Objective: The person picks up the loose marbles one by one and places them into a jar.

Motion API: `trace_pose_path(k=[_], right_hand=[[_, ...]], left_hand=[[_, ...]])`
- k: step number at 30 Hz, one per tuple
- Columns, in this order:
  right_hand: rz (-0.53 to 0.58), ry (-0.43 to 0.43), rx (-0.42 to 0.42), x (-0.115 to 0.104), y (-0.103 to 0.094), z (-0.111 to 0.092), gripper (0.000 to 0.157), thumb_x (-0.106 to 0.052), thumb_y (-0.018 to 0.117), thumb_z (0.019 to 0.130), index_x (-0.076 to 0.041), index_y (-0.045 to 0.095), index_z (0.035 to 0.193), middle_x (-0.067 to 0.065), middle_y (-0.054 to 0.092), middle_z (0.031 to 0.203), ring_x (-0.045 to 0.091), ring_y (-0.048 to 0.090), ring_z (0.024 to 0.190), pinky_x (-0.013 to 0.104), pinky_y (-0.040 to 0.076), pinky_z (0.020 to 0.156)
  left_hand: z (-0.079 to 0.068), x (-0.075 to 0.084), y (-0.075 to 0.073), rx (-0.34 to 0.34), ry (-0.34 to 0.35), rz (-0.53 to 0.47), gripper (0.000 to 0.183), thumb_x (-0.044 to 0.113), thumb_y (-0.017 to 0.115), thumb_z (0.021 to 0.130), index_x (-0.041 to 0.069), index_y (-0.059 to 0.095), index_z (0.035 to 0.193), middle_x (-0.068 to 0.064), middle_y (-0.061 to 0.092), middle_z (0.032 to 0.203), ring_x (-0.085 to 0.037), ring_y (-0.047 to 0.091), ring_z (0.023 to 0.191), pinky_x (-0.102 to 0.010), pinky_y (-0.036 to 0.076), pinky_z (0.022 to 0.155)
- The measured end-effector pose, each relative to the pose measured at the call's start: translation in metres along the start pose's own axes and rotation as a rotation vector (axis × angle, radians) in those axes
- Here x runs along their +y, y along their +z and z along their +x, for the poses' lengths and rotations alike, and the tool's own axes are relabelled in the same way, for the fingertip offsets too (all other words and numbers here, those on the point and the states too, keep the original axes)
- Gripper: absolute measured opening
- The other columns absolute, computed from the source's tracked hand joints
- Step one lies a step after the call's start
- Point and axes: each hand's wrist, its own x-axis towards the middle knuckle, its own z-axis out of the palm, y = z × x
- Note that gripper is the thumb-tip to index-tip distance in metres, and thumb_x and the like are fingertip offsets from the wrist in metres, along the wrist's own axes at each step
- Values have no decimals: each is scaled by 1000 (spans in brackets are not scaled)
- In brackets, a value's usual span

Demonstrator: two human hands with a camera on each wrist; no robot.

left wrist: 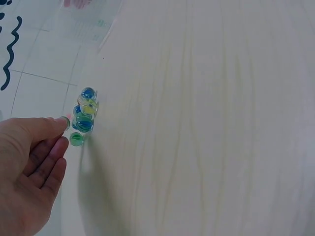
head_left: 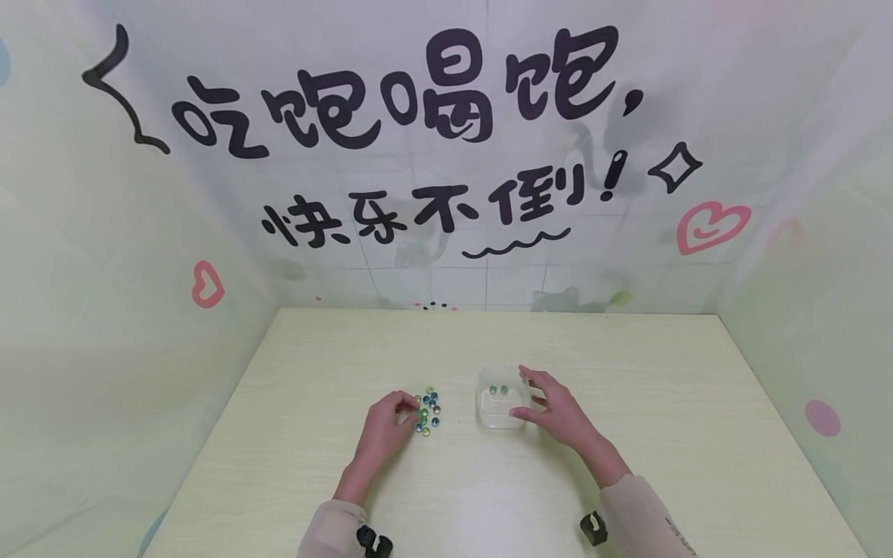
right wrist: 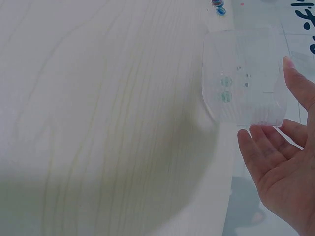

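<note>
A loose cluster of glass marbles (head_left: 436, 410) in blue, green and yellowish tones lies on the table. At its left edge is my left hand (head_left: 382, 426), pinching a greenish marble (left wrist: 67, 123) at the thumb tip; the thumb partly hides that marble. More marbles (left wrist: 83, 123) stand just beyond the fingertips. To the right of the cluster sits a clear plastic box (head_left: 488, 418) with two green marbles (head_left: 498, 390) showing in it. My right hand (head_left: 560, 411) holds this box from its right side, thumb near the front, fingers toward the back corner.
The pale wood-grain table (head_left: 698, 434) reaches back to a printed cloth wall (head_left: 446, 287) with black lettering. Cloth walls also stand at the left and right. A black strap piece (head_left: 594, 528) shows by the right sleeve (head_left: 642, 515).
</note>
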Motion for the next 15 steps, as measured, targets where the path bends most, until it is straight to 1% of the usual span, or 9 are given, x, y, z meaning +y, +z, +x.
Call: trace_pose_path(k=[8, 15], right_hand=[[16, 2, -3, -1, 0, 0, 80, -24, 77, 87, 3, 36, 150, 26, 44, 148, 46, 44, 137, 49, 49, 107], [15, 7, 0, -1, 0, 0, 80, -24, 77, 87, 3, 36, 150, 27, 44, 149, 45, 44, 137, 49, 49, 107]], left_hand=[[-1, 4, 1, -5, 32, -7, 18, 1, 74, 84, 12, 69, 98, -4, 71, 102, -21, 66, 99, -42, 57, 95], [-2, 10, 2, -10, 53, 2, 16, 3, 74, 85, 10, 69, 98, -5, 70, 100, -22, 66, 99, -42, 57, 94]])
